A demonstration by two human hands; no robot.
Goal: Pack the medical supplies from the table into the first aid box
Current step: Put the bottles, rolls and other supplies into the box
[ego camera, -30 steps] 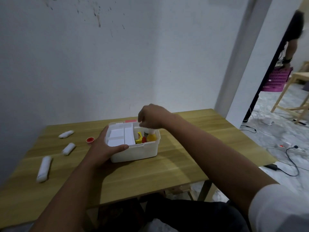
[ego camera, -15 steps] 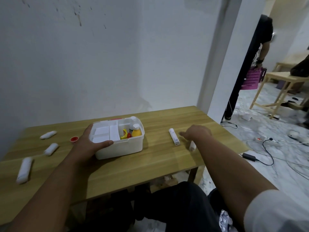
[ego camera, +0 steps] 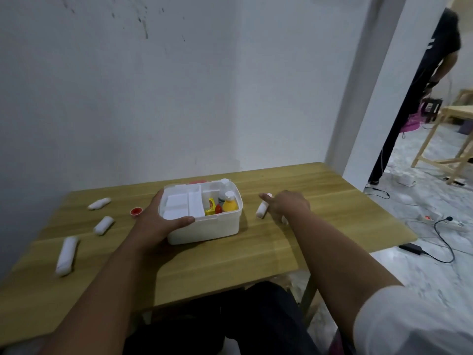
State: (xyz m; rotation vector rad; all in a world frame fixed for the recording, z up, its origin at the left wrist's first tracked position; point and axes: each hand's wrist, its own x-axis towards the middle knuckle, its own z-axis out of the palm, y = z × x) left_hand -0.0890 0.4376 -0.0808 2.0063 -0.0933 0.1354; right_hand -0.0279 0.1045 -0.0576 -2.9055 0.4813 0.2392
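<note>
First aid box (ego camera: 204, 228) steadied by left hand (ego camera: 156, 221); right hand (ego camera: 288, 204) touches roll (ego camera: 262, 210)

White wall (ego camera: 179, 85), wood table (ego camera: 256, 252).

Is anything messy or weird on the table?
A little. A small red cap lies loose left of the white box, on no bottle. Three white rolls lie scattered farther left, unpacked. Nothing looks spilled or broken.
</note>
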